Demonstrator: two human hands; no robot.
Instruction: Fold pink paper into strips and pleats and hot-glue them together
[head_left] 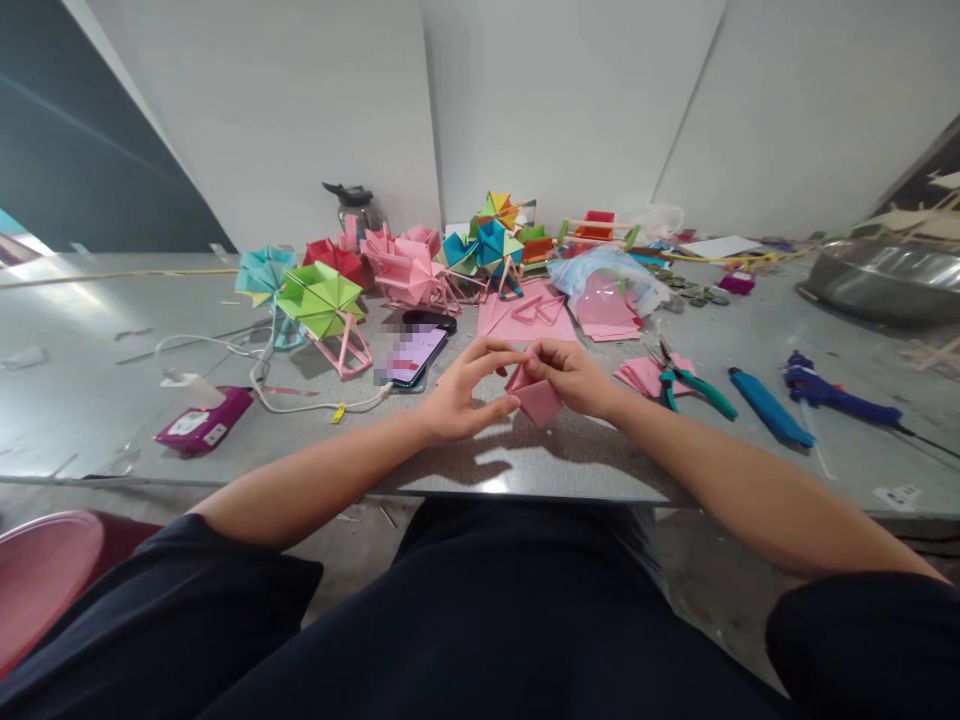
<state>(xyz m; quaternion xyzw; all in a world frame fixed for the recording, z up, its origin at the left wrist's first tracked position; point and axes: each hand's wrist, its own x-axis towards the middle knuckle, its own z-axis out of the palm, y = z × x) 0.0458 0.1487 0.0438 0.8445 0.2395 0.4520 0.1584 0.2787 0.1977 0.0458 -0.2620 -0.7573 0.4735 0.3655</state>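
Note:
Between my two hands, just above the metal table (420, 470), is a folded piece of pink paper (541, 402). My left hand (472, 392) grips its left side, thumb below and fingers above. Thumb and fingers of my right hand (574, 375) pinch the paper's upper edge. Behind the hands lie flat pink paper sheets (499, 318) with small pink stick triangles on top. Right of my right hand, pliers with teal handles (705, 392) rest on more pink paper pieces (637, 375). To the left is a phone (416, 355) with its screen lit.
Folded paper wheels on stick frames, such as a green one (322, 300), stand at the back left. A blue glue gun (840, 392) and a blue-handled tool (771, 408) lie right. A purple power strip (204, 420) with a white cable is left. A metal basin (885, 280) stands far right.

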